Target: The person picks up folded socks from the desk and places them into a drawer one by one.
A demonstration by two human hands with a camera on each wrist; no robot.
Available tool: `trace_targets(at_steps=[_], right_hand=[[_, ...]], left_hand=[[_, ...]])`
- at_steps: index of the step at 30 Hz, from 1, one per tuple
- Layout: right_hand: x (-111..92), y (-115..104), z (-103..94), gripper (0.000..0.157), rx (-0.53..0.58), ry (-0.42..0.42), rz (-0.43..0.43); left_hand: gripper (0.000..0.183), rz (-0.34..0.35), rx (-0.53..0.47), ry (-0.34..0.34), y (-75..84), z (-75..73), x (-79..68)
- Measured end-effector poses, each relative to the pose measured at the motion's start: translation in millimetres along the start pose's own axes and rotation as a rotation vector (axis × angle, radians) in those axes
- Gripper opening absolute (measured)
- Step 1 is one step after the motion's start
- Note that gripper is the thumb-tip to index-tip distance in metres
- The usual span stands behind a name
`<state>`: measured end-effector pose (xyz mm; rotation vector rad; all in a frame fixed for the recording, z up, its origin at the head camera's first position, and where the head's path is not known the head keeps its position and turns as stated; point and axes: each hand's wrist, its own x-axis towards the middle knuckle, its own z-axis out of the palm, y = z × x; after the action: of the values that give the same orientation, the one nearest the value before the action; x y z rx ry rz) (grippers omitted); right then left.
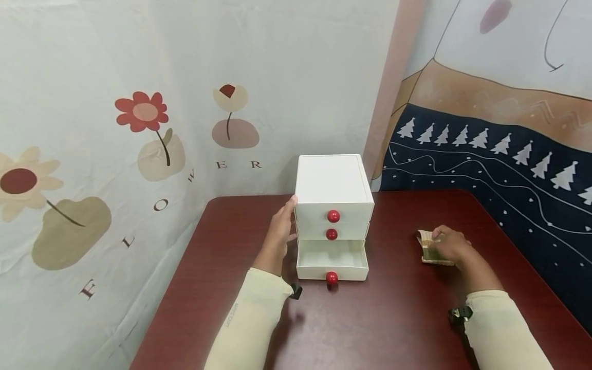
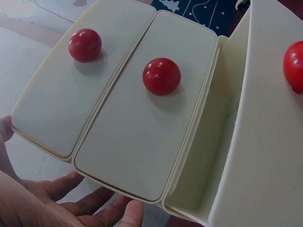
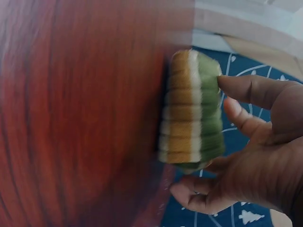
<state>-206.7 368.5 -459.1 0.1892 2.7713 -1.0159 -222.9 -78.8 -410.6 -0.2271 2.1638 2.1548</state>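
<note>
A small white drawer unit (image 1: 334, 180) with red knobs stands near the back of the table. Its bottom drawer (image 1: 312, 272) is pulled out and bare inside; the two upper drawers are closed. My left hand (image 1: 278, 228) rests against the unit's left side, fingers extended, as the left wrist view (image 2: 52, 201) also shows. Off to the right, my right hand (image 1: 453, 245) holds a folded, ribbed cloth (image 3: 189, 113) with green, white and orange-brown stripes, close over the table. In the right wrist view, fingertips (image 3: 227, 85) meet the cloth's green side.
The dark red-brown table (image 1: 384, 329) extends around the unit. Behind it hangs a pale backdrop (image 1: 296, 77) with printed flowers; a dark blue printed cloth (image 1: 462, 159) covers the right side.
</note>
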Motion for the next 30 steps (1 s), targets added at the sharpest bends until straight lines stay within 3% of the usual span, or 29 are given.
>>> trace_targets(at_steps=[6, 10, 23, 30], right_hand=[[8, 12, 1.7, 0.028, 0.089, -0.082, -0.075], [11, 14, 2.6, 0.034, 0.083, -0.074, -0.078], [9, 7, 10.0, 0.034, 0.040, 0.069, -0.105], [7, 4, 11.9, 0.036, 0.076, 0.103, -0.061]], left_hand=[[0.086, -0.005, -0.002, -0.002, -1.2, -0.7, -0.6], [0.085, -0.007, 0.000, 0.001, -0.7, -0.7, -1.1], [0.086, -0.010, -0.002, 0.002, 0.4, -1.6, 0.0], [0.085, -0.007, -0.005, 0.001, 1.0, -0.8, -0.7]])
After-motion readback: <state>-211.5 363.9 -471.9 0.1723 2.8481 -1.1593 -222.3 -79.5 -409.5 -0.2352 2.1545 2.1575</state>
